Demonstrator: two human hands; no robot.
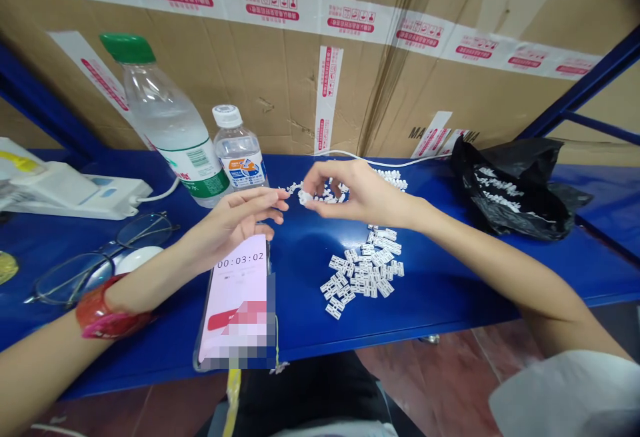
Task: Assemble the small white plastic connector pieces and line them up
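Observation:
My right hand (353, 190) is over the blue shelf, with thumb and index finger pinched on a small white plastic piece (304, 198). Facing it, my left hand (247, 214) reaches in from the left with its fingers loosely stretched and apart; I see nothing held in it. Loose small white pieces (327, 194) lie behind and below the right hand, which partly hides them. Nearer to me is a scattered heap of flat white plastic clips (367, 270) with slots in them.
A phone (240, 297) showing a timer lies below my left hand. Behind stand a large green-capped bottle (173, 124) and a small bottle (240, 150). Glasses (95, 264) and a power strip (95, 190) are left; a black bag (520, 190) with white pieces is right.

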